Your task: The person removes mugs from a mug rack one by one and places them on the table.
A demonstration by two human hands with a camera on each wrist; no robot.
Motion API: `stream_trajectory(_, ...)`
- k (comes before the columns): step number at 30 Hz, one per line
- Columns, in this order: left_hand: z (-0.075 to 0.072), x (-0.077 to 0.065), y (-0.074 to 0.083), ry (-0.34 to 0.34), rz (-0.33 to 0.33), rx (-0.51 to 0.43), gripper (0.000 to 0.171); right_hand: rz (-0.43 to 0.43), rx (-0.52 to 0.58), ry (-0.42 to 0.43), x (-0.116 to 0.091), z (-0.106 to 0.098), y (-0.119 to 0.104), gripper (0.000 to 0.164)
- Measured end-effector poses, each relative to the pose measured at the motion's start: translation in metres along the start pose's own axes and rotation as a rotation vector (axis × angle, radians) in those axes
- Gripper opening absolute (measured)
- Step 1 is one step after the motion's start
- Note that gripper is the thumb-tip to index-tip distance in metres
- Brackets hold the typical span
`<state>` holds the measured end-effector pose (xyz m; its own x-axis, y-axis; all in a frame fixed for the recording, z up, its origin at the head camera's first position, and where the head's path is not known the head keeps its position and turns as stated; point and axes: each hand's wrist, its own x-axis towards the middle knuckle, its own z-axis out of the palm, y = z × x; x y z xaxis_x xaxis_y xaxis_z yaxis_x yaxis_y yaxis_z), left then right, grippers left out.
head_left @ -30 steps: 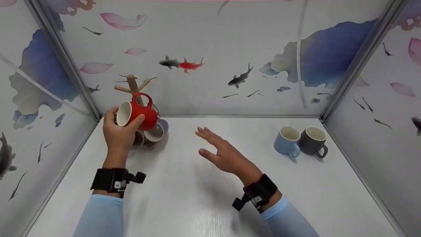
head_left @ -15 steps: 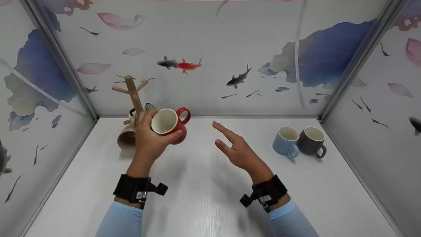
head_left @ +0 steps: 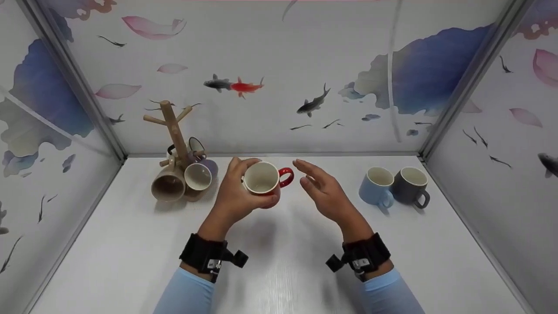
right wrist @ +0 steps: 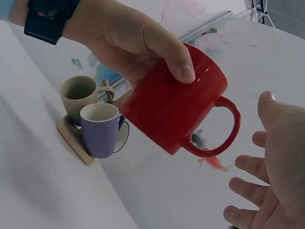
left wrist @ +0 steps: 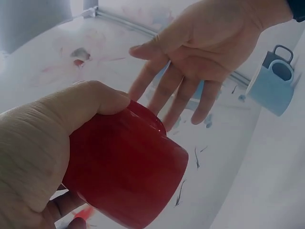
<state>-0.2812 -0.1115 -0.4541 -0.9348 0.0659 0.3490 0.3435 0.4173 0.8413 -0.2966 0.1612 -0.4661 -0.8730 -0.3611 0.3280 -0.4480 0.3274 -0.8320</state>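
Mug (head_left: 263, 182) over the bench (head_left: 270, 283), likely stiff, slick, breakable: our left hand (head_left: 233, 196) grips it, fingers (head_left: 240, 166) curled; our right hand (head_left: 327, 194), extended, empty, hovers at three o'clock, near the handle (right wrist: 236, 125) we'd take.

The left hand (head_left: 237, 192) carried the glossy red, cream-lined mug (head_left: 261, 177) rightward, its handle (right wrist: 237, 125) swinging toward the right hand (head_left: 327, 194).

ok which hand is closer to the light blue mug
Right. The right hand is raised just to the left of the light blue mug, apart from it; the left hand is farther left, holding the red mug.
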Motion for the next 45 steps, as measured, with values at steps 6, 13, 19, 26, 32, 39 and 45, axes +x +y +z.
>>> stream_trajectory(6, 0.011, -0.006, -0.001, -0.068, 0.018, 0.006, 0.088, 0.025, 0.002, -0.013, -0.003, -0.007, -0.002, 0.044)
stream_trajectory(13, 0.015, -0.009, -0.001, -0.113, 0.070, 0.038, 0.082, 0.028, -0.040, -0.060, -0.005, -0.013, -0.003, 0.032)
stream_trajectory(19, 0.017, -0.012, -0.001, -0.167, 0.080, 0.031, 0.081, 0.043, -0.053, -0.146, -0.004, -0.013, -0.004, 0.027)
stream_trajectory(26, 0.018, -0.014, -0.004, -0.238, 0.079, 0.048, 0.083, 0.076, -0.059, -0.284, -0.002, -0.011, -0.003, 0.022)
stream_trajectory(32, 0.019, -0.016, -0.006, -0.275, 0.089, 0.077, 0.082, 0.111, -0.044, -0.385, -0.001, -0.011, 0.002, 0.027)
stream_trajectory(39, 0.020, -0.017, -0.012, -0.296, 0.041, 0.025, 0.086, 0.090, -0.064, -0.378, 0.001, -0.009, 0.007, 0.034)
stream_trajectory(45, 0.029, -0.015, -0.017, -0.258, 0.038, -0.021, 0.102, 0.078, -0.044, -0.312, 0.000, -0.014, 0.012, 0.033)
